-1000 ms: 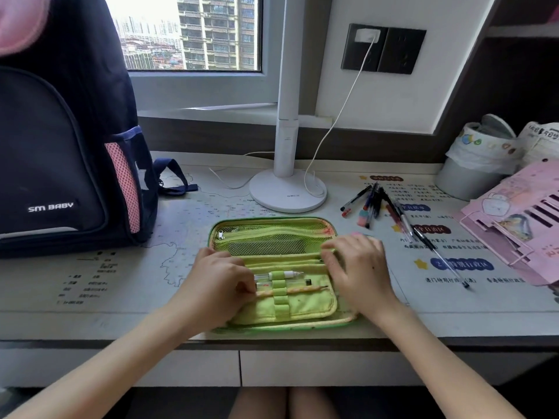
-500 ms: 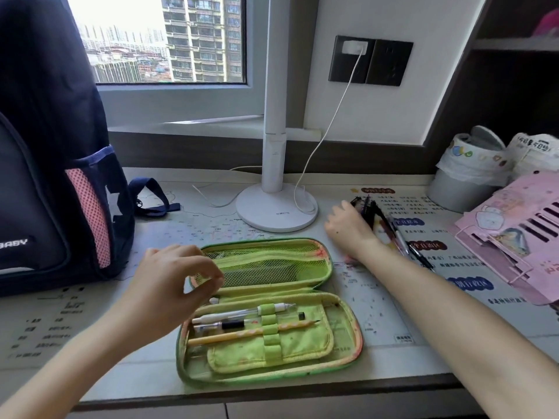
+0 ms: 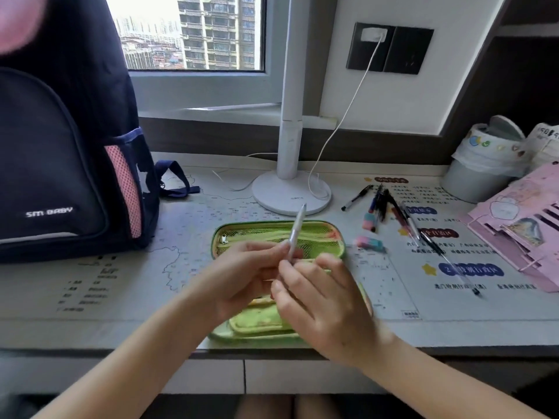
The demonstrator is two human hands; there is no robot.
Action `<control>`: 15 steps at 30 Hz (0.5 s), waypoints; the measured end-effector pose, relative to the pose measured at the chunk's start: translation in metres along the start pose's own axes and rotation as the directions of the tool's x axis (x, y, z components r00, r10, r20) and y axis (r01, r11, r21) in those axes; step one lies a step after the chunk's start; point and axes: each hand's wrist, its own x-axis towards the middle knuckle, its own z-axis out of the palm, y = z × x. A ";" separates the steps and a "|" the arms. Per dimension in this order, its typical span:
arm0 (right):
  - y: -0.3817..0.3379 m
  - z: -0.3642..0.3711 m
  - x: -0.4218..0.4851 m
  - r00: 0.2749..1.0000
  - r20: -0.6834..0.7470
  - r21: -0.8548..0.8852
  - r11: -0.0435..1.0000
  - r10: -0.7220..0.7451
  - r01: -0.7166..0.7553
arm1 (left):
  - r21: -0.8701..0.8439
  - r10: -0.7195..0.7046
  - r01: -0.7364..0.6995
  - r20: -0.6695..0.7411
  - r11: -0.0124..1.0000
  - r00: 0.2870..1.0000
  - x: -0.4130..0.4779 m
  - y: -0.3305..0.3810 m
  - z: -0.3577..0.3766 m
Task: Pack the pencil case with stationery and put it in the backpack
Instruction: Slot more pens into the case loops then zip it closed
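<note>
Fingers [image 3: 286, 269] pinch a pen [image 3: 295, 234] above the map-printed desk [image 3: 121, 282].

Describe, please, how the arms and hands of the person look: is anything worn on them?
Both are bare. The left hand and right hand wear no gloves, and no ring shows on the visible fingers. The left forearm and right forearm have no sleeve, watch or bracelet as far as the frame reaches.

Single head-worn wide-angle view.
Camera looks forward and down from close above the left hand [image 3: 242, 276] and right hand [image 3: 320, 300]; desk [image 3: 90, 334] surrounds them, window [image 3: 193, 31] lies beyond.
</note>
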 end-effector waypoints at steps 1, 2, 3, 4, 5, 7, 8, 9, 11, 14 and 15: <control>-0.002 0.000 -0.001 1.000 0.017 0.011 1.000 -0.013 0.013 | -0.048 0.002 -0.002 -0.011 0.999 1.000 -0.004 0.000 0.001; -0.002 0.000 -0.003 0.999 0.035 0.027 1.000 -0.013 0.012 | -0.075 0.019 -0.022 -0.042 0.997 0.999 -0.007 0.000 0.001; 0.001 0.001 -0.006 0.999 0.050 0.045 0.999 0.002 -0.005 | -0.046 0.062 -0.067 -0.096 0.997 0.993 -0.010 0.000 -0.003; 0.006 0.002 -0.010 0.997 0.068 0.058 0.997 0.042 -0.046 | 0.063 0.134 -0.125 -0.162 0.990 0.978 -0.013 -0.001 -0.008; 0.011 0.002 -0.016 0.990 0.092 0.066 0.991 0.108 -0.115 | 0.252 0.238 -0.181 -0.217 0.951 0.947 -0.019 -0.001 -0.016; 0.026 0.003 -0.032 0.944 0.173 0.054 0.954 0.281 -0.294 | 0.669 0.454 -0.228 -0.182 0.707 0.872 -0.029 -0.005 -0.035; 0.032 0.003 -0.040 0.905 0.220 0.037 0.924 0.365 -0.381 | 0.801 0.503 -0.231 -0.100 0.553 0.858 -0.035 -0.010 -0.045; 0.037 0.003 -0.049 0.861 0.263 0.016 0.890 0.436 -0.456 | 0.881 0.508 -0.220 -0.026 0.419 0.861 -0.040 -0.015 -0.054; 0.043 0.000 -0.064 0.789 0.321 -0.020 0.837 0.524 -0.548 | 0.954 0.483 -0.187 0.053 0.234 0.874 -0.050 -0.028 -0.063; 0.044 0.000 -0.074 0.744 0.376 -0.028 0.809 0.553 -0.587 | 0.980 0.506 -0.191 0.134 0.061 0.852 -0.053 -0.037 -0.064; 0.043 0.001 -0.074 0.740 0.382 -0.026 0.807 0.554 -0.590 | 0.983 0.512 -0.179 0.137 0.034 0.848 -0.053 -0.036 -0.061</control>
